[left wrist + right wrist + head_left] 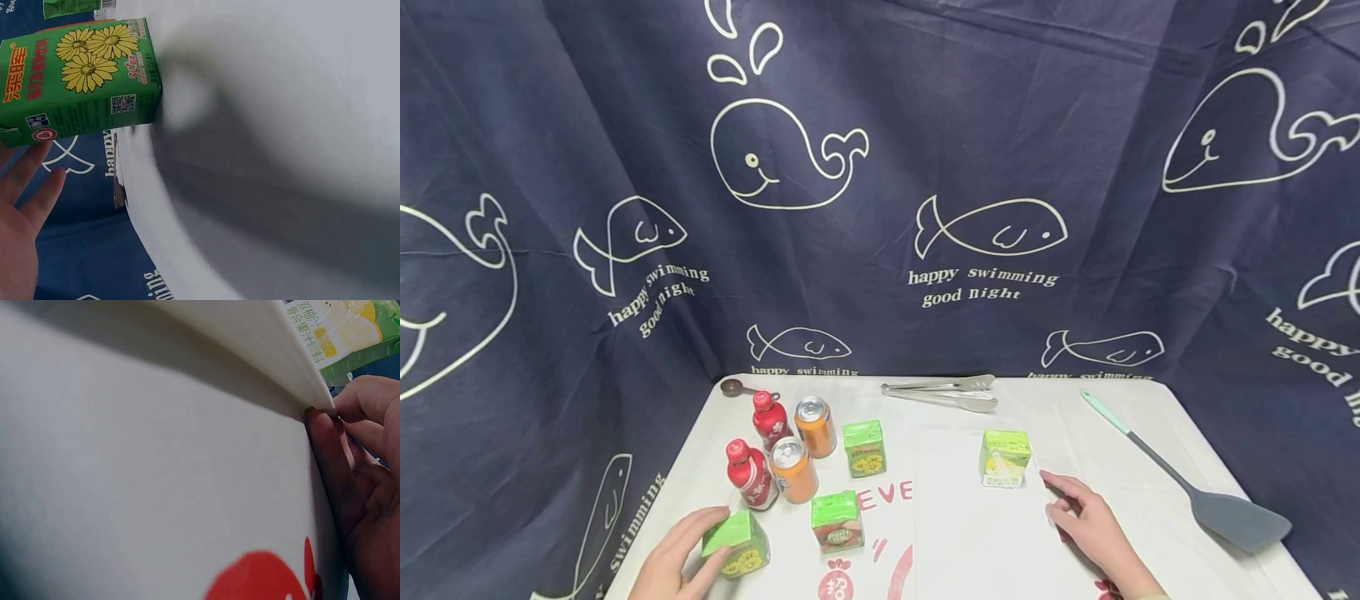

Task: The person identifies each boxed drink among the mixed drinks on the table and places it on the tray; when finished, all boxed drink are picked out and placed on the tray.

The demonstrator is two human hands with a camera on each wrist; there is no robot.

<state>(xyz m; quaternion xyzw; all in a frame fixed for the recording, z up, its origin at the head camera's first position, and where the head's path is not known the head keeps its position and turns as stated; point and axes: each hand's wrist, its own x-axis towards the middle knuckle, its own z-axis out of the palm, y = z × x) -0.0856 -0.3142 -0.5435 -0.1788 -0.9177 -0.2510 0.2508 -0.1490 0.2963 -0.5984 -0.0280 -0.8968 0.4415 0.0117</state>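
Observation:
My left hand grips a green drink carton with yellow flowers at the near left, fingers on its far side and thumb toward the front. In the left wrist view the fingers lie along the printed carton. At the right, my right hand pinches the edge of a thin white board. The right wrist view shows one digit under the board's edge and others against it above. On the board's far part stands a light green juice carton, just beyond the right fingertips.
Two red bottles and two orange cans stand at the left. A flowered green carton and a red-green carton are nearby. Metal tongs and a brown spoon lie at the back, a spatula at right.

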